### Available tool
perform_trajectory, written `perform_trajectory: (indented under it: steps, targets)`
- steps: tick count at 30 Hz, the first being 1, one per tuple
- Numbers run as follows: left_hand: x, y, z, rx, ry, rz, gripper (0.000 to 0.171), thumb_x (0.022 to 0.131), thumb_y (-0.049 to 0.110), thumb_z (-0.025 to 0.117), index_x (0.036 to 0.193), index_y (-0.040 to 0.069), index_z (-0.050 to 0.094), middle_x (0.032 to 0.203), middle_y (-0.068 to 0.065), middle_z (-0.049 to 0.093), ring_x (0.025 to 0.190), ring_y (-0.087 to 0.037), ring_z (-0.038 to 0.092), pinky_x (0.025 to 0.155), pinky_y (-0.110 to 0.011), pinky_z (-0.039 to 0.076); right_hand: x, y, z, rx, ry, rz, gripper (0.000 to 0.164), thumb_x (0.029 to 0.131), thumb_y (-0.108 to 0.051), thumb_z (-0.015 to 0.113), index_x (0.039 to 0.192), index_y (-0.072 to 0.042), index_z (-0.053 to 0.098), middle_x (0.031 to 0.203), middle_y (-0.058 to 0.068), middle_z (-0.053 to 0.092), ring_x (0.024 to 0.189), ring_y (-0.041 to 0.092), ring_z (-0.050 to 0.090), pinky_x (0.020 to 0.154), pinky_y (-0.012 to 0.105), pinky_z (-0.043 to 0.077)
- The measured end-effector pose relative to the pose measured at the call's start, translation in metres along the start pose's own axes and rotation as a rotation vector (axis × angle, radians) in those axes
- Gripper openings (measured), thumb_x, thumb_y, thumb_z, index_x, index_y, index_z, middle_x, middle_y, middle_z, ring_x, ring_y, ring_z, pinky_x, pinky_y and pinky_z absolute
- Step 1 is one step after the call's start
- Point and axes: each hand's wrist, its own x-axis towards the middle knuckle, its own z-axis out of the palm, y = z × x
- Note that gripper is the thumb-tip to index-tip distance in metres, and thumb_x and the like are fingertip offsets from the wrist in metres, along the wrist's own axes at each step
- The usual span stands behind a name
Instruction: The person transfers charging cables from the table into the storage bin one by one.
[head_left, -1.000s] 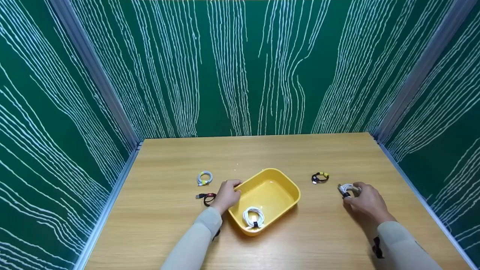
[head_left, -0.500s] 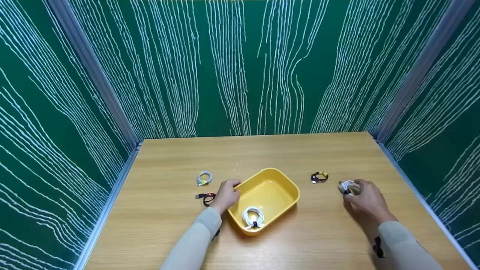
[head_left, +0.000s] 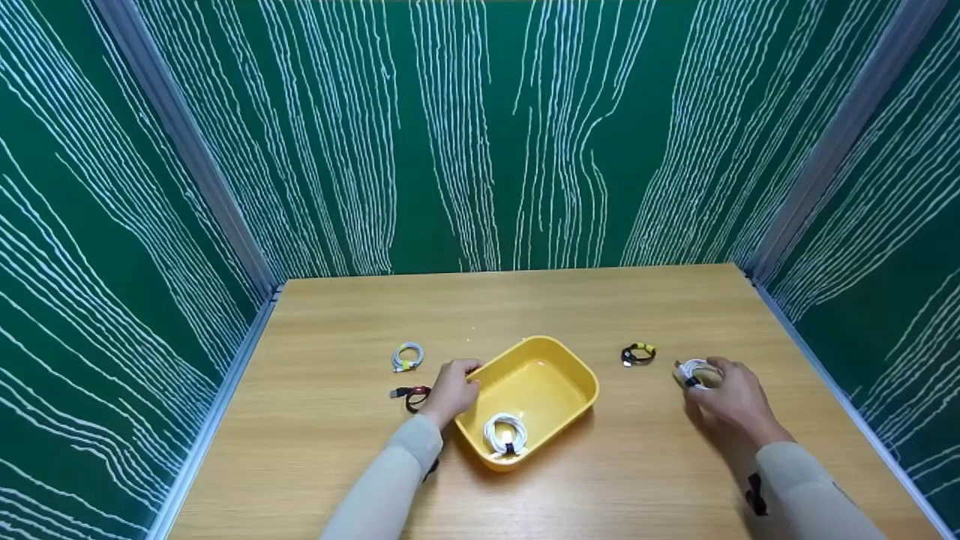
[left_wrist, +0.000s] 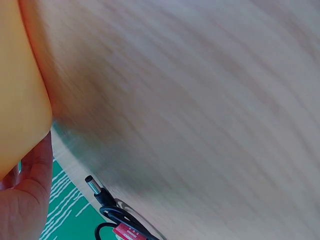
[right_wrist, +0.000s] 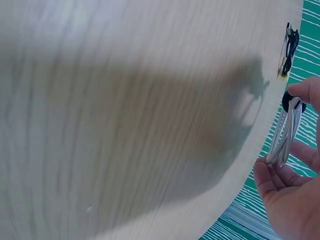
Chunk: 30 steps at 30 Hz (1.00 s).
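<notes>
My left hand (head_left: 452,391) grips the left rim of a yellow plastic bin (head_left: 551,379), thumb on the rim; its fingers show against the wall in the left wrist view. Inside the bin's near corner lies a coiled white cable (head_left: 505,433) with a black tie. Off to the right, my right hand (head_left: 739,397) pinches another coiled white cable (head_left: 697,373), also with a black strap. In the right wrist view that coiled cable (right_wrist: 286,131) sits between thumb and fingers, above the table, and its shadow falls on the wood.
Left of the bin lie a grey coiled cable (head_left: 408,357) with yellow ties and a black cable (head_left: 415,397) with a red tie. A dark cable (head_left: 638,354) with a yellow tie lies between bin and right hand. Green patterned walls (head_left: 450,135) enclose the wooden table (head_left: 360,315).
The white cable in my right hand has turned slightly between the fingers. My left hand and the bin stay where they were.
</notes>
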Motion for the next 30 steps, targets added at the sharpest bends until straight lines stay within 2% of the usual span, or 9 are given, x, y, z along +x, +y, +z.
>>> perform_trajectory:
  steps: [7,13,19,22,25,30]
  targets:
    - [0.001,-0.002,0.001,0.008,0.006,0.017,0.032,0.085,-0.01,0.057,0.107,-0.003,0.079,0.094,-0.018,0.077,0.079,-0.014,0.058,0.075,-0.026,0.051,0.0,-0.003,0.001,0.017,-0.01,0.028,0.094,0.096,-0.031,0.078,0.164,0.011,0.029,0.16,0.047,0.029,0.145,0.064,0.034,0.12,0.078,0.03]
    - [0.001,0.001,0.0,0.005,0.002,0.003,0.031,0.086,-0.01,0.058,0.109,-0.003,0.079,0.098,-0.017,0.077,0.083,-0.016,0.06,0.079,-0.03,0.054,-0.001,-0.013,0.0,0.03,0.004,0.008,0.093,0.096,-0.03,0.079,0.164,0.011,0.03,0.164,0.048,0.023,0.148,0.067,0.029,0.119,0.078,0.029]
    - [0.0,0.001,0.0,0.009,-0.004,-0.002,0.031,0.087,-0.01,0.058,0.108,-0.003,0.079,0.098,-0.017,0.077,0.082,-0.016,0.059,0.078,-0.028,0.053,0.001,-0.023,0.002,0.038,0.027,-0.056,0.088,0.095,-0.023,0.079,0.162,0.013,0.033,0.16,0.045,0.034,0.143,0.062,0.038,0.118,0.075,0.036]
    - [0.0,0.001,-0.001,0.005,-0.008,-0.007,0.029,0.087,-0.01,0.058,0.107,-0.003,0.078,0.097,-0.017,0.076,0.081,-0.015,0.059,0.076,-0.026,0.052,0.001,-0.027,0.004,0.035,0.042,-0.079,0.086,0.096,-0.023,0.079,0.161,0.012,0.035,0.159,0.044,0.036,0.143,0.062,0.038,0.118,0.073,0.038]
    - [0.0,0.001,-0.001,0.007,-0.01,-0.007,0.029,0.088,-0.009,0.058,0.108,-0.003,0.078,0.097,-0.017,0.076,0.081,-0.015,0.059,0.076,-0.026,0.052,0.0,-0.031,0.006,0.04,0.052,-0.095,0.084,0.095,-0.022,0.079,0.16,0.011,0.037,0.159,0.043,0.037,0.143,0.062,0.039,0.117,0.073,0.039]
    - [-0.001,0.002,-0.001,-0.002,-0.005,-0.019,0.034,0.087,-0.01,0.057,0.112,-0.002,0.08,0.101,-0.016,0.078,0.081,-0.015,0.06,0.077,-0.028,0.053,-0.002,-0.038,0.007,0.018,0.086,-0.17,0.08,0.093,-0.021,0.08,0.155,0.014,0.044,0.153,0.043,0.044,0.141,0.062,0.043,0.116,0.075,0.038]
